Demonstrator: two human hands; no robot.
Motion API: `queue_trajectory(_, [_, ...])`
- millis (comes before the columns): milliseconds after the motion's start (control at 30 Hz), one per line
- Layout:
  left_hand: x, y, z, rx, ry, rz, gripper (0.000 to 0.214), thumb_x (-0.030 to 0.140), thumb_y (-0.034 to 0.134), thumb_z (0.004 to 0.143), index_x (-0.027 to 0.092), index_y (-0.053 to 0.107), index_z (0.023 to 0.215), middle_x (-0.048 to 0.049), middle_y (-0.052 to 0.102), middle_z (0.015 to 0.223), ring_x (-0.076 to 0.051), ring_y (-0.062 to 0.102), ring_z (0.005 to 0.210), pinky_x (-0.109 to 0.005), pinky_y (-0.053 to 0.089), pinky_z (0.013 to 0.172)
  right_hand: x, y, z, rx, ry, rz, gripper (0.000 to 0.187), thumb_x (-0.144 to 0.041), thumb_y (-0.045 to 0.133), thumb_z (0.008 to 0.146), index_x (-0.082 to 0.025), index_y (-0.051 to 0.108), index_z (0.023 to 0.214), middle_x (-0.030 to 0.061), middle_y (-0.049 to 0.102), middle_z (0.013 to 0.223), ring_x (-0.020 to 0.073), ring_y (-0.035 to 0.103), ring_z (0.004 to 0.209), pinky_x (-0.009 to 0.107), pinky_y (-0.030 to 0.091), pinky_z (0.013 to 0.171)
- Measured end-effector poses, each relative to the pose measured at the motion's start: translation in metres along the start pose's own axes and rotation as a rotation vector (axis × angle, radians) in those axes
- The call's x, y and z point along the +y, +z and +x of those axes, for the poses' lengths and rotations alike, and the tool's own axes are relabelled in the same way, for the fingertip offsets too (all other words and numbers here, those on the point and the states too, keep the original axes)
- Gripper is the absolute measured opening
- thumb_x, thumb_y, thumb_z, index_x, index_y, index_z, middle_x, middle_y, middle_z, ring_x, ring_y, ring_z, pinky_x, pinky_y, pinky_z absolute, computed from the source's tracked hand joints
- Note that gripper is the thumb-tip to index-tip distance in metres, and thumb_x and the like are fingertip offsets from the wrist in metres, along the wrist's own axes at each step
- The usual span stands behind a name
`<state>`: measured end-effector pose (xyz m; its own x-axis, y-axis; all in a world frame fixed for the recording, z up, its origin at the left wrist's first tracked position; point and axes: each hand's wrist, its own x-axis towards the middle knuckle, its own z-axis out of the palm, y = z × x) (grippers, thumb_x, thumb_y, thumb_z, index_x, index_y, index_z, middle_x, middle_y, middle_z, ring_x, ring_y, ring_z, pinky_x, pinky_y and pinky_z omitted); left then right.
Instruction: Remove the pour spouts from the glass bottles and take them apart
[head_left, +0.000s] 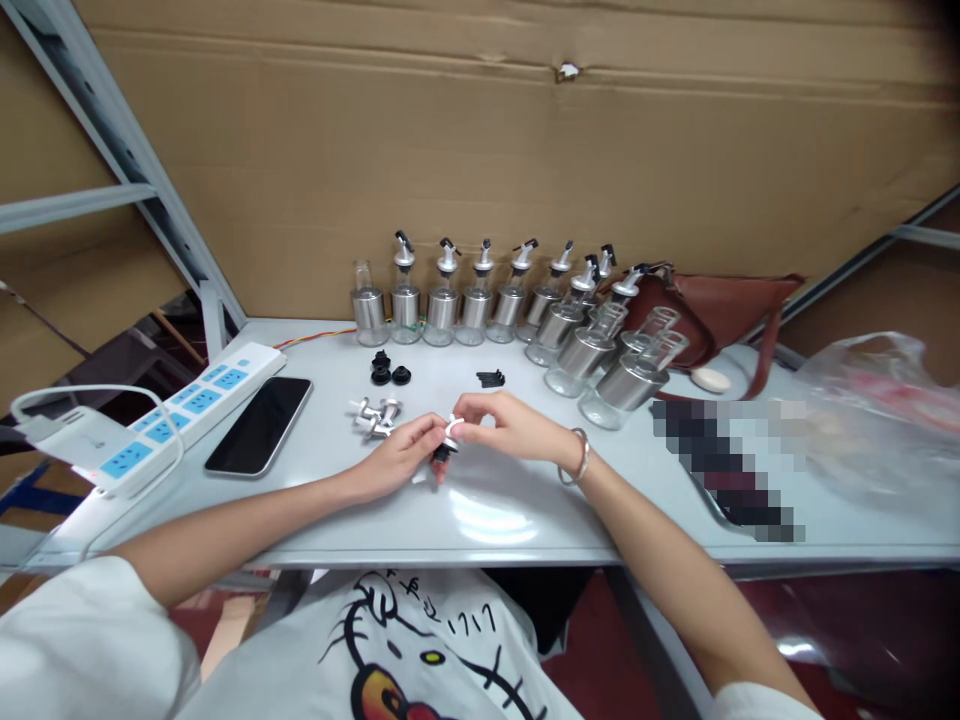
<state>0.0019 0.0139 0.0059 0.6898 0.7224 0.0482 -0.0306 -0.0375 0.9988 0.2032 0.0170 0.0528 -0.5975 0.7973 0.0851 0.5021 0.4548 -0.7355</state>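
Near the front middle of the table, my left hand is closed on a bottle pourer with a black stopper below and a silver-white top. My right hand pinches the top of that same pourer from the other side; the fingers partly hide it. Just left of my hands lie several silver pourer tops. Behind those sit a few black ribbed stoppers. Small black levers lie together beyond my right hand.
Glass bottles with steel sleeves line the back, most wearing pourers; several at the right and one at far left have bare necks. A phone and power strip lie left. At right are a brown bag and plastic bag.
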Motion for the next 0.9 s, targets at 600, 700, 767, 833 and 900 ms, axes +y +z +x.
queue_trajectory(600, [0.004, -0.008, -0.008, 0.191, 0.308, 0.633, 0.020, 0.032, 0.046, 0.092, 0.018, 0.055, 0.103, -0.0037, 0.056, 0.086, -0.017, 0.055, 0.076, -0.030, 0.041, 0.073, -0.004, 0.002, -0.004, -0.205, 0.120, 0.322, 0.033, -0.041, 0.041, 0.090, -0.019, 0.040, 0.065, -0.0064, 0.035, 0.056, 0.0087, 0.032, 0.052, 0.025, 0.030, 0.055])
queue_trajectory(700, [0.003, -0.011, -0.008, 0.147, 0.409, 0.895, 0.019, 0.030, 0.040, 0.093, 0.016, 0.051, 0.101, -0.0048, 0.054, 0.085, -0.017, 0.051, 0.071, -0.029, 0.040, 0.067, -0.005, 0.003, -0.005, -0.242, 0.131, 0.366, 0.040, -0.053, 0.041, 0.089, -0.019, 0.041, 0.067, -0.0071, 0.034, 0.056, 0.0080, 0.028, 0.051, 0.024, 0.027, 0.052])
queue_trajectory(767, [0.003, -0.013, -0.007, 0.161, 0.471, 1.075, 0.018, 0.027, 0.035, 0.093, 0.016, 0.049, 0.096, -0.0044, 0.054, 0.081, -0.017, 0.048, 0.064, -0.030, 0.039, 0.063, -0.008, 0.006, -0.005, -0.252, 0.130, 0.349, 0.044, -0.058, 0.041, 0.088, -0.019, 0.041, 0.067, -0.0070, 0.035, 0.055, 0.0076, 0.028, 0.050, 0.024, 0.027, 0.051])
queue_trajectory(833, [0.005, -0.015, -0.006, 0.193, 0.580, 1.237, 0.020, 0.025, 0.030, 0.092, 0.017, 0.048, 0.090, -0.0038, 0.054, 0.076, -0.017, 0.045, 0.059, -0.031, 0.037, 0.061, -0.011, 0.011, -0.005, -0.212, 0.093, 0.313, 0.046, -0.060, 0.041, 0.087, -0.019, 0.042, 0.066, -0.0065, 0.037, 0.056, 0.0073, 0.029, 0.050, 0.023, 0.027, 0.050])
queue_trajectory(900, [0.009, -0.018, -0.005, 0.229, 0.729, 1.341, 0.022, 0.024, 0.027, 0.092, 0.018, 0.047, 0.084, -0.0027, 0.053, 0.071, -0.017, 0.043, 0.055, -0.031, 0.035, 0.059, -0.013, 0.017, -0.005, -0.129, 0.027, 0.244, 0.045, -0.057, 0.042, 0.089, -0.018, 0.044, 0.066, -0.0062, 0.037, 0.056, 0.0073, 0.030, 0.051, 0.023, 0.028, 0.051])
